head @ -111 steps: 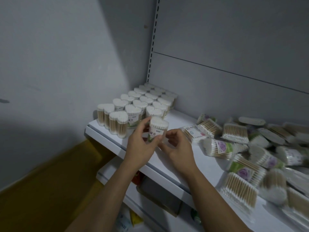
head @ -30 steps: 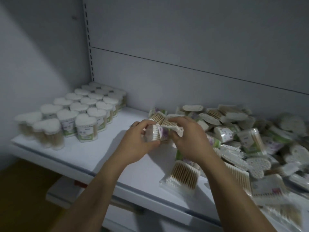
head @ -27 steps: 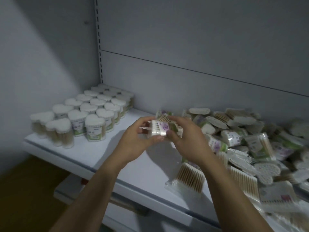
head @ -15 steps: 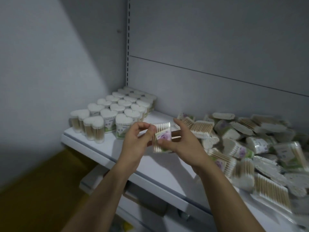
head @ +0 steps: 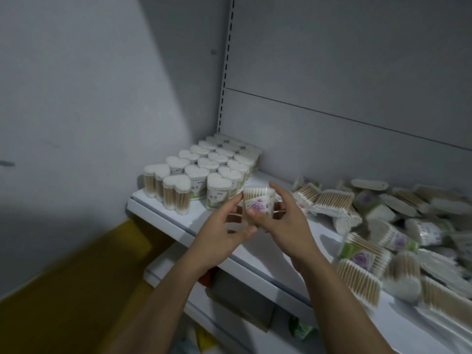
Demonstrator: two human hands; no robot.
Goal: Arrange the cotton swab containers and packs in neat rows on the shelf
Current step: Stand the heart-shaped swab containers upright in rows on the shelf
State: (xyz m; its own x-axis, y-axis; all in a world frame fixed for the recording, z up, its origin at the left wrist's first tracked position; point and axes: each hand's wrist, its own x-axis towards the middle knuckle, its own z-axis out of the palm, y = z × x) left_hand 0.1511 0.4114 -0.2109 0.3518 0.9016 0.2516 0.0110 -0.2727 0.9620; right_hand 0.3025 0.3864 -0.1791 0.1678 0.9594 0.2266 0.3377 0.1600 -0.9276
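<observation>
Rows of heart-shaped containers are standing at the shelf's left end. The left hand is brushing the pack's left edge, grip unclear; the right hand is pinching it just beside those rows. Placing seems underway, calling for an upright, squared set-down; the loose pile is lying rightward.

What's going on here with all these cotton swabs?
A person is sorting cotton swabs on a white shelf. The right hand holds a small flower-labelled pack above the shelf, with the left hand cupped at its left edge. Heart-shaped containers already stand upright in neat rows at the shelf's left end. A loose pile of packs lies jumbled to the right.
</observation>
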